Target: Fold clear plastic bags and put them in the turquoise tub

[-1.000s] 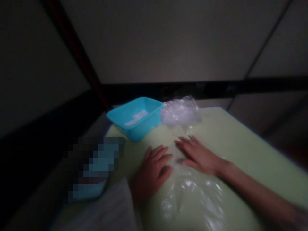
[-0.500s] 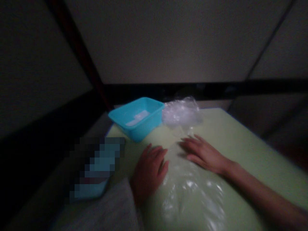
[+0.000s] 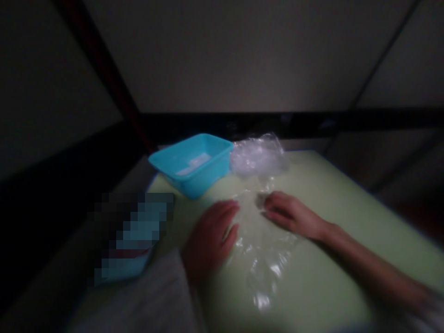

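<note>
A clear plastic bag (image 3: 268, 268) lies wrinkled on the pale green table (image 3: 319, 277) between my hands. My left hand (image 3: 211, 238) rests at the bag's left edge, its fingers bent and the thumb standing apart from them. Across from it, my right hand (image 3: 289, 212) has its fingers curled in at the bag's upper right part, and they look closed on the film. The fingertips of both hands are blurred in the dim light.
Beyond my left hand stands a turquoise plastic basin (image 3: 204, 178) with white pieces inside. Touching its right side is a heap of clear plastic bags (image 3: 258, 157). A pixelated light-blue object (image 3: 138, 236) lies at the left table edge. A pale wall panel (image 3: 236, 60) rises behind.
The fingers of my right hand have curled in from stretched out. My left fingers have bent a little more. The bag is more bunched and its near end has drawn away from me.
</note>
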`<state>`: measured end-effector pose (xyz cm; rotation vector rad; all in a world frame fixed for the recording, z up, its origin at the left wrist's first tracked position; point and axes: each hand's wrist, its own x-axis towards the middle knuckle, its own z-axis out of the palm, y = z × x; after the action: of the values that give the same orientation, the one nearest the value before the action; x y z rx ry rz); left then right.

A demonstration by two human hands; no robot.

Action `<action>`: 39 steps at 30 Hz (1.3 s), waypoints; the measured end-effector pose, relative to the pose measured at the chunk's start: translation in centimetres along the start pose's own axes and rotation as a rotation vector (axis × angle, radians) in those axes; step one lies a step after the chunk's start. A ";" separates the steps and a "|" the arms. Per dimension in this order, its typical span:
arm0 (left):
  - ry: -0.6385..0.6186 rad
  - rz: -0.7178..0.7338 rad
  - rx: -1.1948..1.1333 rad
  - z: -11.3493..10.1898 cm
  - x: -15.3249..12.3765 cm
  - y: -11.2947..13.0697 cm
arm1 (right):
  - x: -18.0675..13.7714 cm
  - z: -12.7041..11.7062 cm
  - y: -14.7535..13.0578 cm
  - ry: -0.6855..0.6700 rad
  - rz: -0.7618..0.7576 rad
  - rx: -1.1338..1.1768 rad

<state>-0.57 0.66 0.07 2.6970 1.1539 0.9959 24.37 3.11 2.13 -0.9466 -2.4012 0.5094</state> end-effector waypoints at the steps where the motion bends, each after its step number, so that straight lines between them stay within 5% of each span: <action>1: -0.035 0.055 -0.073 -0.2 0.0 0.4 | 0.0 -0.2 -0.2 -0.046 -0.021 0.049; 7: -0.386 0.157 -0.265 -0.9 0.4 2.6 | -0.5 -0.1 -1.5 -0.333 0.039 0.302; 12: -0.442 0.079 -0.260 -0.7 0.4 2.4 | -0.8 0.0 -1.9 -0.459 0.041 0.324; 16: -0.455 0.053 -0.283 -0.7 0.4 2.5 | -0.9 -0.3 -2.8 -0.482 -0.109 0.250; 24: -0.458 0.002 -0.332 -0.7 0.6 2.7 | -0.8 0.2 -4.0 -0.422 -0.176 0.134; 33: -0.333 -0.089 -0.463 -1.2 0.0 3.0 | -0.9 -0.5 -3.2 -0.292 0.080 0.267; 39: -0.251 -0.211 -0.342 -0.2 -0.4 2.9 | -0.4 0.6 -2.8 -0.205 0.142 0.372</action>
<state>0.94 -1.76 0.78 2.2982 1.0784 0.7219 22.84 0.76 2.98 -0.9351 -2.3047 1.1105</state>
